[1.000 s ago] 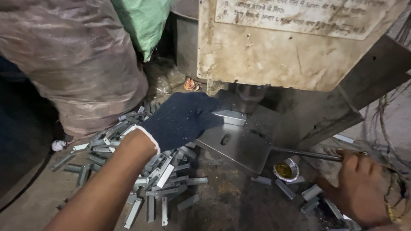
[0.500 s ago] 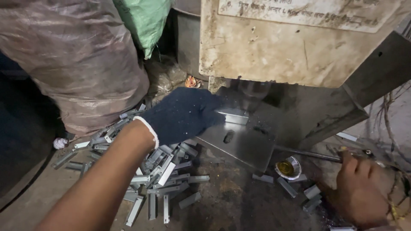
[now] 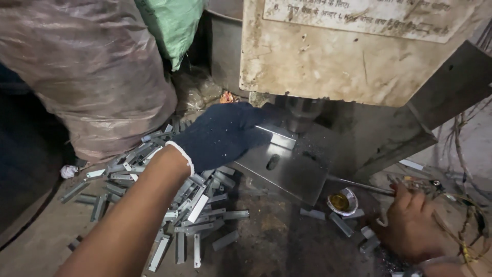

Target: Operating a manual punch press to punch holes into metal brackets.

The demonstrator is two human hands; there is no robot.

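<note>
- The left hand (image 3: 225,134), in a dark blue knitted glove, has its fingertips closed on a small flat grey metal strip (image 3: 281,138) lying on the steel die plate (image 3: 292,174) under the press ram (image 3: 302,114).
- The strip looks stiff, light and smooth with sharp edges; best pinched by its long edges.
- The bare right hand (image 3: 415,225) rests curled beside the small round oil tin (image 3: 342,201); I cannot tell what it grips.
- Loose grey strips (image 3: 189,215) lie heaped below the wrist.

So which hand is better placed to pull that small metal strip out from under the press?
Probably the left hand: its gloved fingers already rest at the metal strip under the ram. The bare right hand sits off by the small cup.
</note>
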